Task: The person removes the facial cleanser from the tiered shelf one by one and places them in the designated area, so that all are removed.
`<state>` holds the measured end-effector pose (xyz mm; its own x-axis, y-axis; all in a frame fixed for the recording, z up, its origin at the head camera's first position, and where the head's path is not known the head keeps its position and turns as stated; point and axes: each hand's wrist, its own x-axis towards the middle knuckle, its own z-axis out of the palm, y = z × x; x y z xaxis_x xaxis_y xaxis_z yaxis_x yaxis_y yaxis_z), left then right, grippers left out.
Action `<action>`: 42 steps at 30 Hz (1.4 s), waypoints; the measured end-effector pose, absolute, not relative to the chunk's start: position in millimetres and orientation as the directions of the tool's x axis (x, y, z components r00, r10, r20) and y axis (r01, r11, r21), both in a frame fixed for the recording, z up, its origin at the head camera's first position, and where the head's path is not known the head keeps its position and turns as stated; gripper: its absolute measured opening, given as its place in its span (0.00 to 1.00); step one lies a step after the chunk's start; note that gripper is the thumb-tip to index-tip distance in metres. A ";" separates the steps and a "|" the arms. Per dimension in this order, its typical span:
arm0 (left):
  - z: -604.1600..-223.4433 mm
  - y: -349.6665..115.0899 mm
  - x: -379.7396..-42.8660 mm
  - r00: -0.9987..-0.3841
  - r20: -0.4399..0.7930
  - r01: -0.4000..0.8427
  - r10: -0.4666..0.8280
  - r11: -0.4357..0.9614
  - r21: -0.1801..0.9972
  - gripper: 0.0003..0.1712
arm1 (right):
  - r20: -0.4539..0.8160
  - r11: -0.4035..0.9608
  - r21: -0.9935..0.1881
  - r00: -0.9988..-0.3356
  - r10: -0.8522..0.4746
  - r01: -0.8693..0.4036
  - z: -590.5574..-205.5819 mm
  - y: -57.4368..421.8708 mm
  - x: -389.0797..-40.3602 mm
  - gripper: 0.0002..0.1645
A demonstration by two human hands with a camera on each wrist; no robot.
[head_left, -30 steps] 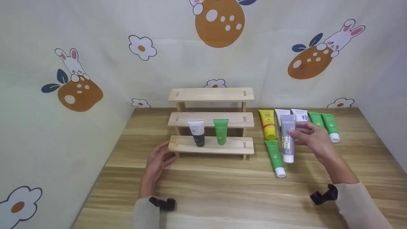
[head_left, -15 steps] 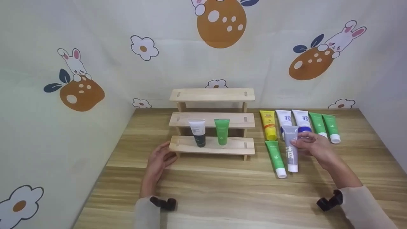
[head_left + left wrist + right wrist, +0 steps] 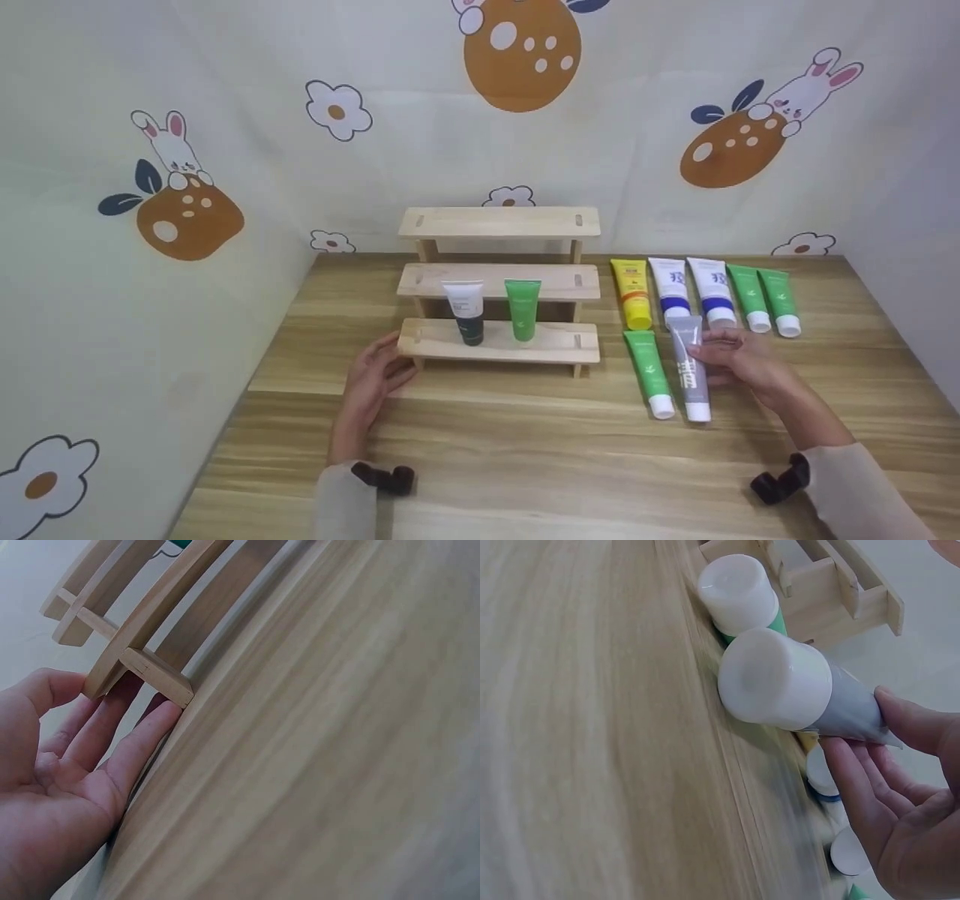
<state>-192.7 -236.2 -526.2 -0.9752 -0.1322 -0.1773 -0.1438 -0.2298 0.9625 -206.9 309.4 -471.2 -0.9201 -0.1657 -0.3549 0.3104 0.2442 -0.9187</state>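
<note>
My right hand (image 3: 752, 365) pinches a grey squeeze tube (image 3: 691, 382) with a white cap, thumb on top and fingers beneath. The tube is low over the table beside a green tube (image 3: 647, 367), cap toward me; in the right wrist view its white cap (image 3: 769, 679) is nearest the camera. My left hand (image 3: 372, 373) grips the left end of the lowest step of a three-step wooden display stand (image 3: 555, 345), thumb at the board's edge and fingers under it. On that step stand a white-and-dark-green tube (image 3: 466, 309) and a green tube (image 3: 523, 307), both upright on their caps.
Behind the grey tube lies a row: a yellow tube (image 3: 631, 292), two white-and-blue tubes (image 3: 671, 289) and two green tubes (image 3: 780, 296). The wood-grain table (image 3: 525, 450) meets a patterned cloth backdrop (image 3: 420, 150) at the back and sides.
The grey tube has come toward me and down with my right hand, from over the back row to beside the front green tube. My left hand has stayed at the stand.
</note>
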 end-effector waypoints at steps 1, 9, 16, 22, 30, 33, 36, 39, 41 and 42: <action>-525.8 -236.2 -192.7 -0.976 -0.175 -0.143 -0.127 -0.227 0.963 0.25 | -0.358 0.241 -0.919 -0.918 -0.173 0.313 -472.0 309.8 -206.9 0.26; -525.0 -236.2 -192.0 -0.974 -0.185 -0.146 -0.127 -0.267 0.952 0.25 | -0.383 0.214 -0.915 -0.902 -0.198 0.342 -478.3 310.0 -207.1 0.11; -526.0 -236.4 -193.5 -0.975 -0.179 -0.141 -0.130 -0.257 0.956 0.25 | -0.402 0.251 -0.899 -0.904 -0.146 0.359 -478.8 306.5 -207.5 0.22; -526.1 -235.9 -193.4 -0.973 -0.187 -0.148 -0.134 -0.257 0.955 0.25 | -0.416 0.288 -0.882 -0.903 -0.104 0.373 -479.1 304.0 -208.0 0.35; -526.9 -236.9 -193.1 -0.975 -0.179 -0.142 -0.129 -0.256 0.956 0.25 | -0.404 0.339 -0.868 -0.913 -0.058 0.363 -478.0 300.6 -208.7 0.48; -526.3 -237.3 -191.8 -0.976 -0.178 -0.144 -0.125 -0.244 0.959 0.25 | -0.377 0.344 -0.875 -0.925 -0.045 0.340 -478.8 300.0 -208.5 0.46; -526.0 -237.5 -191.5 -0.975 -0.184 -0.152 -0.123 -0.230 0.961 0.25 | -0.369 0.342 -0.878 -0.929 -0.035 0.336 -479.1 300.1 -208.1 0.45; -526.0 -237.6 -192.0 -0.975 -0.187 -0.157 -0.122 -0.223 0.962 0.25 | -0.389 0.349 -0.866 -0.921 -0.024 0.357 -476.8 300.5 -207.9 0.45; -526.1 -237.7 -192.2 -0.975 -0.187 -0.158 -0.119 -0.218 0.963 0.25 | -0.396 0.346 -0.864 -0.918 -0.018 0.365 -474.0 301.3 -208.1 0.45; -526.0 -237.7 -192.5 -0.976 -0.185 -0.158 -0.118 -0.212 0.964 0.25 | -0.398 0.341 -0.864 -0.917 -0.012 0.370 -471.9 301.7 -208.1 0.45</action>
